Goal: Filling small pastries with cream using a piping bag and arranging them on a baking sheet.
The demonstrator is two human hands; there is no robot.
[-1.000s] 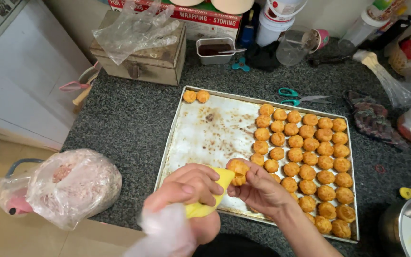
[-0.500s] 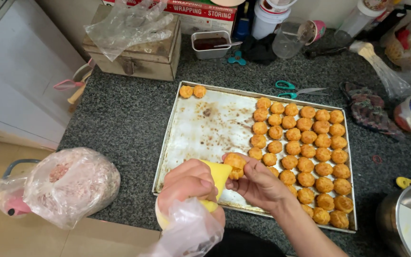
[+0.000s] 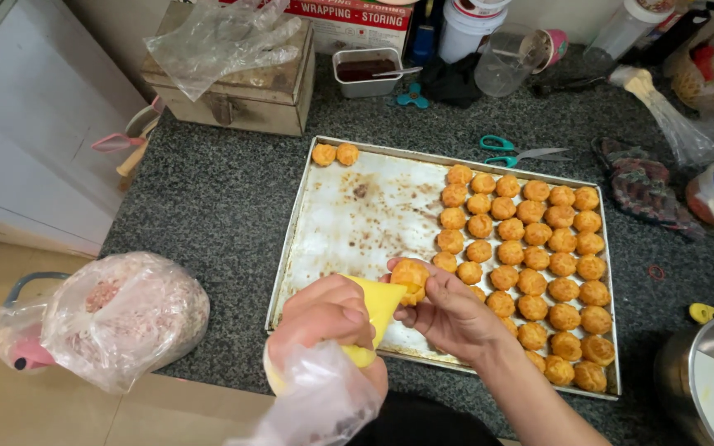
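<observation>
Two hands | left (image 3: 324, 318) squeezes soft yellow piping bag (image 3: 373, 310) | right (image 3: 448, 310) pinches round golden puff (image 3: 411, 274)

Stained matt metal tray (image 3: 357, 215) on speckled stone counter (image 3: 216, 206)

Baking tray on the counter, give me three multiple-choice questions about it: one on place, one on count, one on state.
1. Where do the scissors lie?
A. Beyond the baking tray's far edge
B. On the tray
C. On the floor

2. How many puffs sit alone at the tray's far left corner?
A. Five
B. Two
C. None

3. What is the right hand doing?
A. Resting flat
B. Holding scissors
C. Holding a puff at the yellow piping bag tip

Answers: A, they lie on the counter behind it; B, a pair sits apart; C, the left hand squeezes the bag.
</observation>
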